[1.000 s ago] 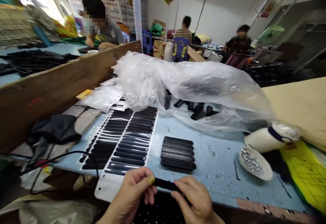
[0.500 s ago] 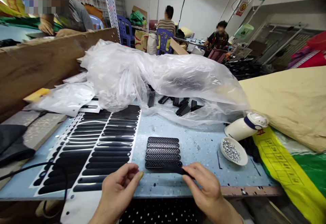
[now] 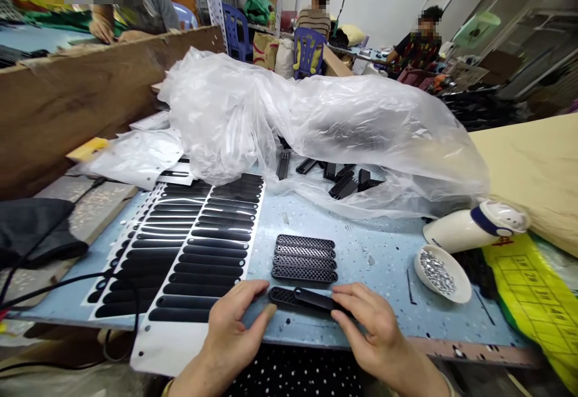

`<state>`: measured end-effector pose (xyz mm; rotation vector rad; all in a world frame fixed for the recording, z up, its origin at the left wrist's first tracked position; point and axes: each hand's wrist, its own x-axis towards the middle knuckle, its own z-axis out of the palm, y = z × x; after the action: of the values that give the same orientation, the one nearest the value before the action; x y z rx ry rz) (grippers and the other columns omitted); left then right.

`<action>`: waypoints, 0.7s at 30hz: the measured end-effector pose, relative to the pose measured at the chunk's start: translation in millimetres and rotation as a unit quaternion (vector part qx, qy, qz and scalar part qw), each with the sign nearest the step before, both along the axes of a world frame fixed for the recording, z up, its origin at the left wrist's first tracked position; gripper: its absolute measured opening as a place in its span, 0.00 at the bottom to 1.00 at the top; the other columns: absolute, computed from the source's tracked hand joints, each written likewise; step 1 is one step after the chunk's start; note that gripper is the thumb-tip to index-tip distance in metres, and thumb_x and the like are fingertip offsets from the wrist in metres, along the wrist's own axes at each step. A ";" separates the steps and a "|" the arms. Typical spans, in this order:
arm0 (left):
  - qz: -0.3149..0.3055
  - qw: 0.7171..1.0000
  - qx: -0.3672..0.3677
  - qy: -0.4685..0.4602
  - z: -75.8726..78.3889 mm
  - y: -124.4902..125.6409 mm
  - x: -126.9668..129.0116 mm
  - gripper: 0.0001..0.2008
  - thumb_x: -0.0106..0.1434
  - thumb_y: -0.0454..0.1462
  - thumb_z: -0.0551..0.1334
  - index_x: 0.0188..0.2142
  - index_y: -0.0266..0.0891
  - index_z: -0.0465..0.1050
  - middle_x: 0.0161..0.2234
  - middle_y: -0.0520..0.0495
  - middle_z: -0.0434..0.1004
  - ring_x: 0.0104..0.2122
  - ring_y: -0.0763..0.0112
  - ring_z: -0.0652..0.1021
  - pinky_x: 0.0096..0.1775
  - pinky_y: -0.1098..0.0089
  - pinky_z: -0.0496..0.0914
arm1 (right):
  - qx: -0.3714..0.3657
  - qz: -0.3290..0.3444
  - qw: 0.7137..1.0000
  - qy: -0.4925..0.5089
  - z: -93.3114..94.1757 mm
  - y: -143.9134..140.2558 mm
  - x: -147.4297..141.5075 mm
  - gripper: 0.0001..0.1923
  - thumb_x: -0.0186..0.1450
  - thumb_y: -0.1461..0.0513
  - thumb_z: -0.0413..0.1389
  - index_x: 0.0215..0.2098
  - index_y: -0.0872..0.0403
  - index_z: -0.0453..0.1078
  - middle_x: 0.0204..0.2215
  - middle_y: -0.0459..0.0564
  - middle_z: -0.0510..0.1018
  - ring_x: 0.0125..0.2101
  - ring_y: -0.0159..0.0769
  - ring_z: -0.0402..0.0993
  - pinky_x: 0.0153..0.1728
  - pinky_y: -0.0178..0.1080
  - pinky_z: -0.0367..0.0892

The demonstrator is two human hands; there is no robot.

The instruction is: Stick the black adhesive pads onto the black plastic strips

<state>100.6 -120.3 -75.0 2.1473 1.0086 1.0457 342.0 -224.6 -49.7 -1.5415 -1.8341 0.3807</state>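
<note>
My left hand (image 3: 235, 331) and my right hand (image 3: 368, 328) rest at the near edge of the blue table (image 3: 374, 252). Between them lie a black perforated grille (image 3: 282, 295) and a smooth black strip (image 3: 318, 300) laid partly over it. My right fingers pinch the strip's right end. My left fingertips touch the grille's left end. Just beyond sits a row of three finished black grilles (image 3: 304, 258). To the left lies a white sheet of black oblong stickers (image 3: 203, 246).
A large clear plastic bag (image 3: 316, 126) covers loose black parts (image 3: 347, 183) at mid-table. A white bowl of small shiny bits (image 3: 440, 273) and a white device (image 3: 474, 225) sit right. A cardboard wall (image 3: 76, 96) stands left. Three people work behind.
The black strip has gone from in front of my chest down onto a grille at the table edge. My left hand let go and now touches the grille's left end.
</note>
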 end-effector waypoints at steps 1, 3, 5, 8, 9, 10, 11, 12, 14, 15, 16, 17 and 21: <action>-0.003 1.000 0.001 -0.004 -0.6 0.3 0.0 0.12 0.58 0.32 0.63 0.43 0.40 0.75 0.36 0.47 0.83 0.34 0.67 0.83 0.38 0.70 0.78 | 0.012 0.003 1.000 -0.006 0.7 2.3 -2.8 0.12 0.66 0.70 0.54 0.46 0.58 0.73 0.40 0.57 0.78 0.40 0.42 0.76 0.41 0.45 0.74; -0.018 1.000 -0.006 -0.016 -1.8 1.6 1.3 0.14 0.58 0.31 0.63 0.45 0.40 0.75 0.39 0.47 0.83 0.37 0.67 0.83 0.42 0.69 0.78 | 0.035 0.011 0.999 -0.011 0.5 7.8 -9.2 0.12 0.66 0.70 0.54 0.46 0.59 0.73 0.40 0.58 0.79 0.40 0.42 0.76 0.42 0.47 0.74; -0.034 0.999 -0.028 -0.024 -2.5 3.1 3.0 0.13 0.59 0.30 0.62 0.44 0.41 0.75 0.38 0.48 0.83 0.37 0.69 0.83 0.41 0.71 0.77 | 0.055 0.016 0.998 -0.012 -0.7 12.7 -15.1 0.12 0.65 0.71 0.54 0.46 0.60 0.73 0.40 0.58 0.79 0.39 0.42 0.76 0.41 0.47 0.74; -0.049 0.997 -0.057 -0.031 -2.5 4.3 3.1 0.11 0.60 0.29 0.62 0.41 0.42 0.76 0.36 0.50 0.83 0.35 0.70 0.82 0.40 0.72 0.77 | 0.068 0.016 0.997 -0.012 -1.8 17.0 -21.1 0.12 0.64 0.72 0.55 0.45 0.61 0.74 0.40 0.58 0.80 0.39 0.43 0.76 0.40 0.47 0.74; -0.050 0.996 -0.064 -0.033 -2.3 4.4 2.4 0.11 0.59 0.29 0.62 0.41 0.42 0.76 0.35 0.50 0.83 0.35 0.70 0.82 0.39 0.72 0.77 | 0.069 0.017 0.997 -0.014 -1.7 17.8 -22.3 0.12 0.64 0.72 0.55 0.45 0.61 0.74 0.40 0.58 0.80 0.39 0.43 0.76 0.40 0.48 0.74; -0.049 0.996 -0.069 -0.035 -2.0 4.4 1.5 0.10 0.59 0.30 0.63 0.40 0.41 0.76 0.35 0.50 0.83 0.34 0.70 0.82 0.39 0.72 0.77 | 0.069 0.018 0.997 -0.016 -1.3 18.5 -23.2 0.12 0.64 0.72 0.55 0.44 0.61 0.74 0.39 0.58 0.80 0.38 0.43 0.76 0.40 0.48 0.74; -0.045 0.996 -0.073 -0.036 -1.7 4.3 0.5 0.10 0.58 0.30 0.63 0.40 0.41 0.76 0.35 0.50 0.83 0.34 0.70 0.82 0.38 0.73 0.77 | 0.069 0.020 0.997 -0.017 -0.7 19.3 -23.7 0.12 0.64 0.72 0.55 0.44 0.61 0.74 0.39 0.58 0.80 0.38 0.43 0.76 0.39 0.48 0.74; -0.040 0.996 -0.077 -0.036 -1.5 4.2 -0.4 0.10 0.58 0.30 0.64 0.40 0.42 0.77 0.34 0.51 0.83 0.34 0.70 0.82 0.37 0.73 0.77 | 0.068 0.021 0.997 -0.018 0.1 20.2 -24.1 0.12 0.64 0.73 0.54 0.44 0.61 0.74 0.39 0.58 0.80 0.38 0.43 0.76 0.38 0.48 0.74; -0.034 0.995 -0.084 -0.033 -1.3 4.1 -1.6 0.10 0.57 0.30 0.64 0.40 0.42 0.77 0.34 0.51 0.83 0.33 0.70 0.83 0.37 0.73 0.77 | 0.066 0.026 0.997 -0.022 1.6 22.1 -24.4 0.12 0.63 0.72 0.54 0.44 0.61 0.75 0.39 0.58 0.80 0.37 0.43 0.76 0.37 0.48 0.73; -0.034 0.995 -0.088 -0.032 -1.3 4.1 -2.0 0.11 0.57 0.30 0.64 0.40 0.42 0.77 0.34 0.51 0.83 0.33 0.70 0.83 0.37 0.73 0.77 | 0.065 0.029 0.997 -0.026 2.5 23.1 -24.4 0.12 0.63 0.72 0.54 0.44 0.61 0.75 0.39 0.59 0.81 0.37 0.44 0.76 0.36 0.48 0.73; -0.035 0.995 -0.091 -0.030 -1.4 4.1 -2.1 0.11 0.57 0.30 0.64 0.40 0.42 0.77 0.34 0.51 0.83 0.33 0.70 0.83 0.37 0.73 0.77 | 0.064 0.032 0.997 -0.031 3.3 24.0 -24.4 0.12 0.63 0.72 0.54 0.44 0.61 0.75 0.39 0.59 0.81 0.36 0.44 0.76 0.35 0.48 0.73; -0.036 0.994 -0.095 -0.029 -1.5 4.1 -2.1 0.11 0.57 0.30 0.64 0.40 0.42 0.77 0.35 0.51 0.83 0.33 0.70 0.83 0.37 0.73 0.77 | 0.063 0.034 0.997 -0.037 4.1 24.7 -24.4 0.12 0.63 0.72 0.54 0.44 0.61 0.75 0.39 0.58 0.81 0.36 0.44 0.76 0.35 0.48 0.73; -0.040 0.993 -0.104 -0.024 -1.5 4.5 -1.6 0.11 0.58 0.30 0.64 0.40 0.42 0.77 0.35 0.51 0.83 0.34 0.70 0.83 0.38 0.74 0.77 | 0.057 0.028 0.996 -0.059 6.9 26.5 -24.2 0.12 0.64 0.71 0.54 0.43 0.61 0.76 0.38 0.58 0.81 0.35 0.44 0.77 0.35 0.48 0.72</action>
<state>99.0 -115.8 -76.5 1.9675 0.9571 0.9076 317.8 -198.1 -42.8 -1.4636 -1.9583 0.2116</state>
